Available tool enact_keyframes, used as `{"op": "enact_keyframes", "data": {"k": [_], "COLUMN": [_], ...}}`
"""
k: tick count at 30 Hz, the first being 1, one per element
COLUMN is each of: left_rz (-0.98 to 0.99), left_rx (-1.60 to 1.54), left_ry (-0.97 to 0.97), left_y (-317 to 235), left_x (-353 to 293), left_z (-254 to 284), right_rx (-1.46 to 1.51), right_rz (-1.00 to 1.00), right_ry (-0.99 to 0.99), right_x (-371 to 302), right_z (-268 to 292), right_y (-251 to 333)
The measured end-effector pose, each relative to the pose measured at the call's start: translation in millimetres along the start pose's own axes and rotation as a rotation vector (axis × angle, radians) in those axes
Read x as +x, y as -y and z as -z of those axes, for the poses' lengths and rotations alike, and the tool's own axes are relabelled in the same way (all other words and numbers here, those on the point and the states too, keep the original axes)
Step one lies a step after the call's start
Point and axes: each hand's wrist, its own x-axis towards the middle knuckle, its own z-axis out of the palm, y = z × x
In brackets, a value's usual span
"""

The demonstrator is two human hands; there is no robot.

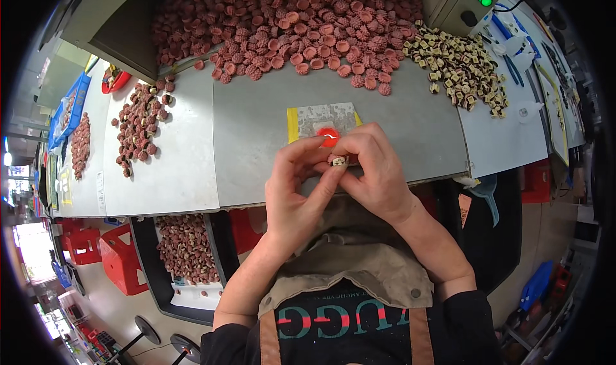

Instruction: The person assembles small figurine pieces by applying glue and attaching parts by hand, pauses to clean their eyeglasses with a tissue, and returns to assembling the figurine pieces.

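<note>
Close to the table's front edge, my left hand (292, 188) and my right hand (378, 175) meet with thumbs and fingertips pinched round one small piece. The piece (339, 161) shows a cream and dark face with some pinkish brown at its edge; my fingers cover the rest. Just beyond the fingertips is a red round object (329, 134) with a white curved mark, its lower part hidden by my fingers. It sits on a grey mottled pad (314, 116) with yellow side strips. Farther back lies a heap of bumpy pink cup-shaped shells (327, 34).
Small cream-and-dark blocks (459, 63) are heaped at the back right, near pliers (513, 69). Shells with cream pieces in them (138, 124) lie on the left. Below the table stand a black bin (221, 252) of similar pieces and a red stool (120, 260). A blue-grey scoop (487, 195) hangs right.
</note>
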Motion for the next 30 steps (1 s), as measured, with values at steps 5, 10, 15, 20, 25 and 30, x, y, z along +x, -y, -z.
{"op": "enact_keyframes", "data": {"k": [5,10,15,20,25,30], "left_rz": [0.115,-0.144,-0.336,-0.344,-0.606,-0.615], "left_rx": [0.159,1.069,1.561,1.015,1.0,1.296], "left_ry": [-0.007,-0.129,-0.238,0.076,0.292,0.271], "left_y": [-15,-16,-13,-15,-1,16], "left_x": [2,35,67,107,128,133], "left_z": [7,98,168,68,-23,-18], "right_rx": [-0.127,-0.41,-0.673,-0.789,-0.532,-0.228], "right_rz": [0.033,-0.115,-0.192,-0.126,-0.229,-0.396], "right_ry": [0.003,-0.051,-0.17,0.003,0.052,0.177], "right_x": [0,-15,4,12,15,13], "right_z": [8,68,121,123,111,105], "right_y": [7,-19,-58,-72,-41,-4]}}
